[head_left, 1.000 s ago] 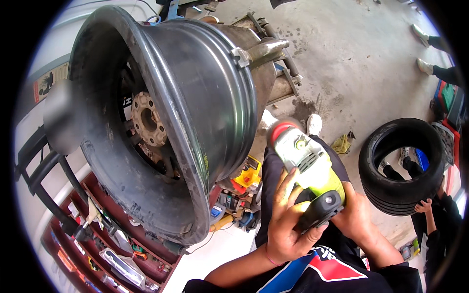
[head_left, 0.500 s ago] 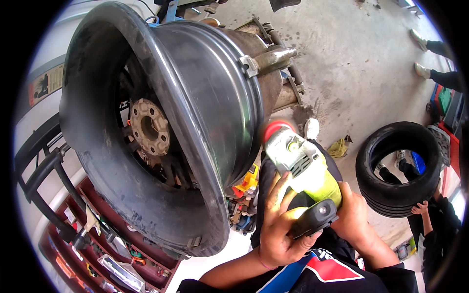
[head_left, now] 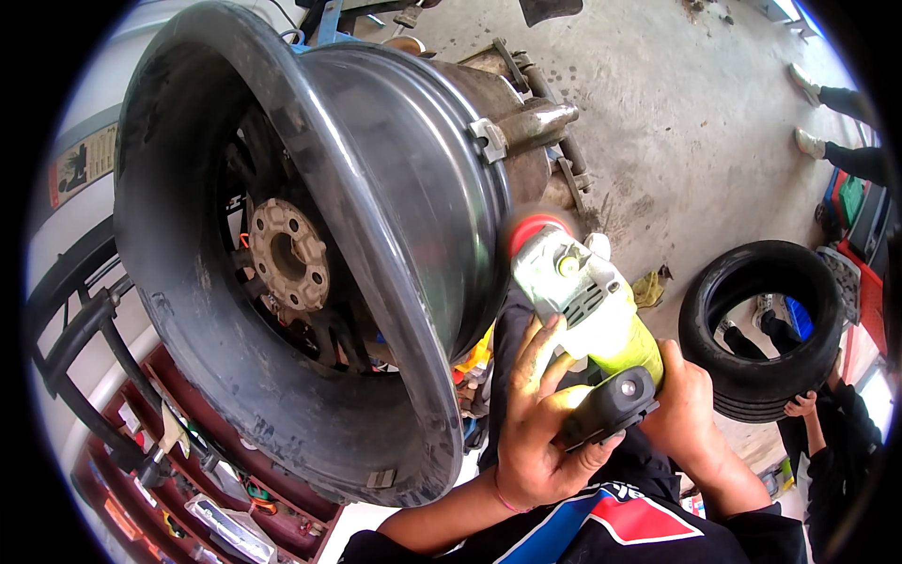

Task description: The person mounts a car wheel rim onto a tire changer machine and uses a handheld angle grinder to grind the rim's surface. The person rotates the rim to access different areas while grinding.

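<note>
Head view shows one grinder [head_left: 597, 320] with one blurred red disc [head_left: 526, 230], one black wheel [head_left: 404, 160] and one black tyre [head_left: 705, 320]. Two hands grasp the grinder: the left hand [head_left: 531, 432] curls round its black grip [head_left: 609, 412], the right hand [head_left: 683, 404] round its yellow-green body [head_left: 625, 338]. The disc sits just beside the wheel's edge; contact is unclear. Compared with half a second earlier, the wheel lies farther right, the disc slightly higher.

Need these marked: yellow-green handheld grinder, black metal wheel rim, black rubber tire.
Yellow-green handheld grinder [head_left: 622, 336]: head view, on the body's side.
Black metal wheel rim [head_left: 418, 183]: head view, on the outer barrel.
Black rubber tire [head_left: 747, 380]: head view, on the lower sidewall.
</note>
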Action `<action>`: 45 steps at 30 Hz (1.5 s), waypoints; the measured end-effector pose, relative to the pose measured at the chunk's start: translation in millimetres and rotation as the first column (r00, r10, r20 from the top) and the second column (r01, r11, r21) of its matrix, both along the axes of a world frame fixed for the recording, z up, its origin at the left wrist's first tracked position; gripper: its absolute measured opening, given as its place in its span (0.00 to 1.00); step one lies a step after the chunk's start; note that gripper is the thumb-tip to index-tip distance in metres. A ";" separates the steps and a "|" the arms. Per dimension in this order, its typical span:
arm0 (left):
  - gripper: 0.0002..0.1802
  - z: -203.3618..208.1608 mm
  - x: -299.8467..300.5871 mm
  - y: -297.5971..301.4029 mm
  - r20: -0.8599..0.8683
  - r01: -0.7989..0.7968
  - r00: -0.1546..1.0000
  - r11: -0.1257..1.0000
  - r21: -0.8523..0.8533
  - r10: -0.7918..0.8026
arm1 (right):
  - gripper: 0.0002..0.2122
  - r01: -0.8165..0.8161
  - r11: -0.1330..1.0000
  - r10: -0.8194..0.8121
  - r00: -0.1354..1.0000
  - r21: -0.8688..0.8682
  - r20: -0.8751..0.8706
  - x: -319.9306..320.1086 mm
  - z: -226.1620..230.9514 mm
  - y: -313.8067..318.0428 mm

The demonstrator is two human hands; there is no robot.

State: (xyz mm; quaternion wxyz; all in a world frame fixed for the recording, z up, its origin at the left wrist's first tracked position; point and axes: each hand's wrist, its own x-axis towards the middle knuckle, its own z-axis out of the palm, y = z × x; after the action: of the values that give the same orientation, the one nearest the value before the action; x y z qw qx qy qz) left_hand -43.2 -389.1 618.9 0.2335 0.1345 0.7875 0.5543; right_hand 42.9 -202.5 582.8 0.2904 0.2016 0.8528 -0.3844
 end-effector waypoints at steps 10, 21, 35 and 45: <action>0.23 -19.2 -26.8 6.3 -0.116 0.057 0.992 0.996 0.070 -0.048 | 0.25 0.074 0.997 -0.074 0.994 0.000 -0.079 -22.3 -9.1 7.2; 0.20 -8.3 15.3 6.2 0.067 -0.026 0.998 0.973 0.228 0.011 | 0.25 0.134 0.991 -0.133 0.989 0.005 -0.059 15.3 12.5 2.1; 0.28 -11.9 -20.1 -9.1 -0.084 0.038 0.996 0.996 0.078 -0.031 | 0.27 0.057 0.992 -0.060 0.998 0.115 0.020 -24.9 18.7 -10.9; 0.26 -18.9 -43.6 -8.3 -0.158 0.041 0.987 0.995 0.095 -0.026 | 0.25 0.120 0.985 -0.125 0.991 0.125 0.040 -51.3 20.9 -18.0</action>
State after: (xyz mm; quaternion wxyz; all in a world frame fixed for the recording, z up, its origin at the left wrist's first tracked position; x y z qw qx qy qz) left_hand -86.8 -397.4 599.9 0.1735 0.2019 0.7728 0.5761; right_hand -8.4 -220.5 603.7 0.2735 0.2803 0.8536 -0.3435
